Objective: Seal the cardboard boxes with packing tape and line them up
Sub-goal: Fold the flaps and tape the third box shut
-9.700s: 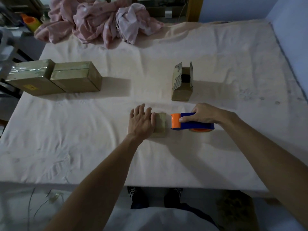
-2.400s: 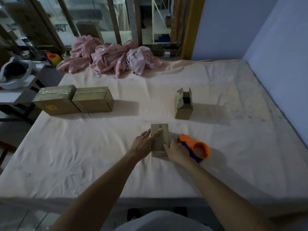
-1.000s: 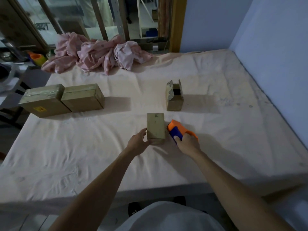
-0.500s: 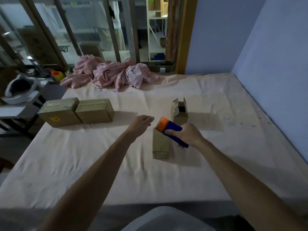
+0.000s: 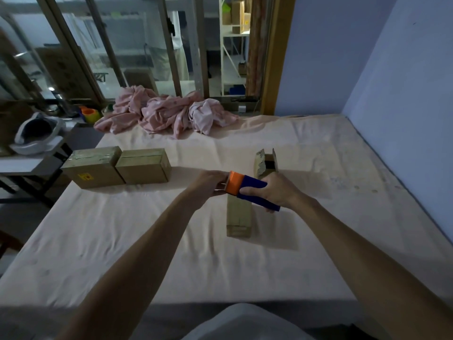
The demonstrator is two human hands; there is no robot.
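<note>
A small closed cardboard box (image 5: 239,215) lies on the sheet in the middle. Just above its far end my right hand (image 5: 278,192) grips the blue handle of the tape dispenser (image 5: 247,188), whose orange head points left. My left hand (image 5: 210,184) is at that orange head, fingertips pinching the tape end there. Behind them stands a small box with open flaps (image 5: 266,163). Two taped boxes (image 5: 94,170) (image 5: 144,165) sit side by side, touching, at the left.
The work surface is a bed with a pale sheet (image 5: 147,241). A heap of pink cloth (image 5: 169,114) lies at its far edge. A side table with a helmet (image 5: 36,134) stands off the left edge; a blue wall runs along the right.
My right hand lifted the dispenser off the sheet and over the small box. My left hand let go of that box and came up to the dispenser's orange head.
</note>
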